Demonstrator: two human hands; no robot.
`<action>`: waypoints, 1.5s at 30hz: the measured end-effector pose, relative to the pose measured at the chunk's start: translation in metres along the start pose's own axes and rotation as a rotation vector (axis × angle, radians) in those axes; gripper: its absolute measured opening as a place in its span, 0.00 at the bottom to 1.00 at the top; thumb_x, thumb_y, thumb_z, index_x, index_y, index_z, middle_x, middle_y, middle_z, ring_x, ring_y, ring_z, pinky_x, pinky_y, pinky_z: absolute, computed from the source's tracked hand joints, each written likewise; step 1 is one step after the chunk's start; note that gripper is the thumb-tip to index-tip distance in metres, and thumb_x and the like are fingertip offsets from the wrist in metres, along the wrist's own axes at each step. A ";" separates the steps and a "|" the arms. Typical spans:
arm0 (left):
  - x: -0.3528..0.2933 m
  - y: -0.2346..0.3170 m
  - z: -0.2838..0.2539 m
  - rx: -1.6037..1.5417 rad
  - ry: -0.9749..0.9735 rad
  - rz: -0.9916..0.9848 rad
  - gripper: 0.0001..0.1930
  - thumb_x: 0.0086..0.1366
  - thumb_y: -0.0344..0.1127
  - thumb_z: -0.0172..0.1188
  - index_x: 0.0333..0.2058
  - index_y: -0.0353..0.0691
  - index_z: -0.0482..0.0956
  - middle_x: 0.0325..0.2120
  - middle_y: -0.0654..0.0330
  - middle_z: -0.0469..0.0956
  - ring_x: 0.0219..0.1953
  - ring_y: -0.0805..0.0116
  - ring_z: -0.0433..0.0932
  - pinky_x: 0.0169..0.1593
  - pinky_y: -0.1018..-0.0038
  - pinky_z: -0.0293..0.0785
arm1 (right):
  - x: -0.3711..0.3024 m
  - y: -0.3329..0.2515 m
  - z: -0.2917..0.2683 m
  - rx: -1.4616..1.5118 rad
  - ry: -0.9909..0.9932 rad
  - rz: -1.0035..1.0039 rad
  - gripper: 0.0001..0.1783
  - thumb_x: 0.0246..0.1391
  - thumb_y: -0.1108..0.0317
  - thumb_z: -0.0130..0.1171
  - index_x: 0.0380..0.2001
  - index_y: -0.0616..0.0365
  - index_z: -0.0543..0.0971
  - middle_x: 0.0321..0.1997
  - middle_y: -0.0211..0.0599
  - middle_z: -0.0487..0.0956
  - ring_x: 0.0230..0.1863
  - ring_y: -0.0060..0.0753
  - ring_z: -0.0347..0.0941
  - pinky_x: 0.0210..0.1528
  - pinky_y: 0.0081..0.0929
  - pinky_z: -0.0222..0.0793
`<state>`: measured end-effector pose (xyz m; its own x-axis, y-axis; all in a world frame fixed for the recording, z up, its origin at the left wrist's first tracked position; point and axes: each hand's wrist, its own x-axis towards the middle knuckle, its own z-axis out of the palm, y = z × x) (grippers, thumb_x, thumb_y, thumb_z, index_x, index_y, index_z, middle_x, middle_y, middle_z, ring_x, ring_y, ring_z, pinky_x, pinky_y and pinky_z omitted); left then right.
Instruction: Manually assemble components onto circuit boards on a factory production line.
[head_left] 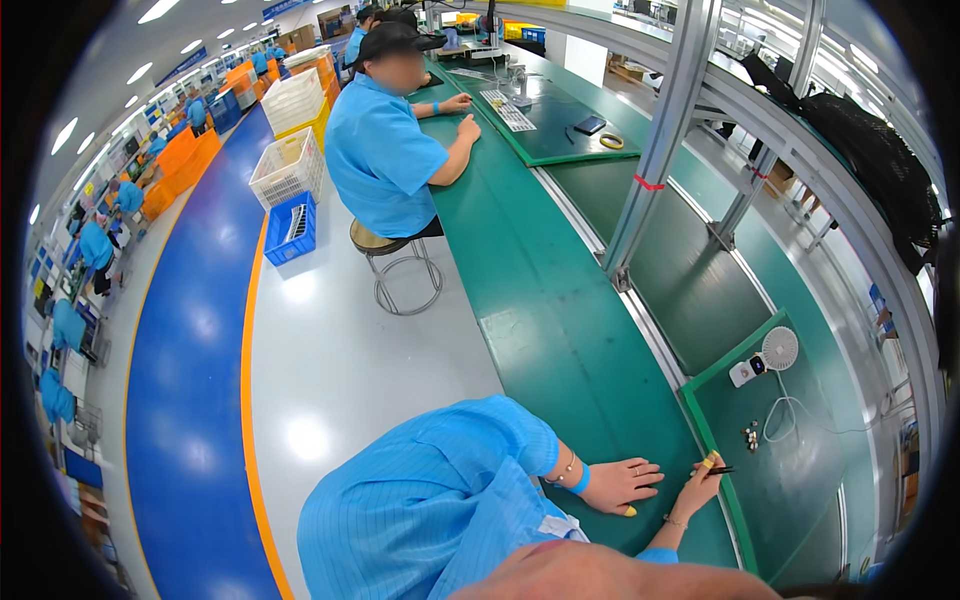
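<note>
My left hand [617, 487] lies flat on the green bench top [590, 370], palm down and fingers apart, with a yellow cover on the thumb. It holds nothing. Just to its right, my right hand [697, 490] is closed around a thin black tool, seemingly tweezers [721, 470], whose dark ends point right over the green edge of a raised mat. A yellow cover shows on one of its digits as well. Beyond the tool, a small pile of tiny brown and white parts [751, 436] rests on the mat.
A white fan [779, 349] with a looping cable stands on the right-hand mat. Metal frame posts [665, 150] rise along the bench. Up the bench, a co-worker in blue [385, 150] sits on a stool [405, 270]. Crates [290, 228] stand on the floor behind them.
</note>
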<state>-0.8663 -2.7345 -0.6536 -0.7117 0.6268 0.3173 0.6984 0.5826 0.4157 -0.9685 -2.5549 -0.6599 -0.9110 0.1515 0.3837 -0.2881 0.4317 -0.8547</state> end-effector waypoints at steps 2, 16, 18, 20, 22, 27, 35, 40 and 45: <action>0.000 0.000 0.001 -0.001 0.001 0.001 0.29 0.59 0.46 0.53 0.55 0.34 0.64 0.61 0.45 0.55 0.65 0.51 0.51 0.65 0.57 0.47 | 0.002 0.003 -0.001 -0.103 -0.090 -0.052 0.16 0.62 0.61 0.48 0.40 0.65 0.75 0.18 0.31 0.70 0.21 0.22 0.65 0.23 0.22 0.60; 0.000 0.000 0.003 0.047 0.028 0.001 0.29 0.60 0.48 0.52 0.54 0.34 0.65 0.60 0.45 0.56 0.64 0.51 0.53 0.65 0.57 0.48 | 0.004 0.005 -0.002 -0.042 -0.105 0.015 0.15 0.63 0.60 0.47 0.38 0.62 0.76 0.18 0.28 0.68 0.18 0.20 0.62 0.22 0.22 0.58; -0.001 -0.001 0.005 0.048 0.033 0.005 0.29 0.60 0.48 0.52 0.54 0.34 0.65 0.60 0.45 0.56 0.64 0.51 0.53 0.65 0.57 0.49 | 0.003 0.003 0.000 0.000 0.002 -0.016 0.16 0.63 0.59 0.46 0.39 0.62 0.75 0.21 0.27 0.68 0.19 0.18 0.61 0.21 0.19 0.57; -0.001 0.000 0.005 0.049 0.039 0.009 0.29 0.60 0.48 0.52 0.54 0.35 0.65 0.60 0.45 0.56 0.64 0.51 0.53 0.65 0.57 0.49 | 0.002 -0.002 -0.002 0.025 0.005 0.015 0.17 0.63 0.59 0.45 0.40 0.62 0.75 0.21 0.27 0.68 0.18 0.17 0.60 0.20 0.18 0.56; -0.002 0.001 0.004 0.053 0.035 0.009 0.29 0.60 0.48 0.52 0.54 0.35 0.65 0.60 0.45 0.57 0.64 0.51 0.53 0.65 0.57 0.49 | 0.000 -0.001 -0.005 0.049 0.009 0.047 0.18 0.64 0.58 0.44 0.40 0.62 0.74 0.22 0.26 0.67 0.18 0.16 0.59 0.19 0.17 0.54; -0.002 0.000 0.005 0.056 0.022 0.004 0.29 0.59 0.48 0.52 0.54 0.34 0.65 0.60 0.45 0.56 0.64 0.51 0.53 0.65 0.57 0.49 | 0.009 0.021 -0.005 0.212 0.028 0.214 0.19 0.65 0.56 0.40 0.38 0.61 0.74 0.21 0.24 0.66 0.17 0.13 0.55 0.17 0.16 0.48; -0.006 0.010 -0.033 -0.438 0.224 -0.162 0.26 0.58 0.38 0.58 0.54 0.40 0.63 0.42 0.49 0.62 0.43 0.53 0.66 0.48 0.65 0.66 | 0.015 0.032 0.003 0.034 0.111 0.217 0.18 0.64 0.60 0.40 0.39 0.65 0.74 0.20 0.32 0.72 0.21 0.23 0.66 0.23 0.24 0.62; -0.003 0.042 -0.128 -0.862 0.555 0.137 0.24 0.61 0.36 0.55 0.54 0.37 0.63 0.37 0.57 0.60 0.34 0.67 0.65 0.44 0.67 0.71 | 0.010 0.007 0.010 0.032 0.181 0.131 0.20 0.64 0.57 0.43 0.32 0.64 0.75 0.17 0.30 0.70 0.19 0.22 0.65 0.23 0.23 0.60; -0.021 0.102 -0.205 -1.281 1.082 0.641 0.24 0.60 0.45 0.59 0.51 0.41 0.65 0.40 0.56 0.62 0.33 0.66 0.67 0.40 0.55 0.74 | 0.007 -0.004 0.006 -0.002 0.166 0.150 0.19 0.64 0.58 0.43 0.32 0.63 0.75 0.17 0.29 0.70 0.19 0.22 0.65 0.23 0.23 0.60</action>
<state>-0.7956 -2.7938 -0.4430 -0.4766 -0.3176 0.8197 0.7440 -0.6425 0.1836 -0.9753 -2.5612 -0.6557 -0.8824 0.3581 0.3051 -0.1526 0.3955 -0.9057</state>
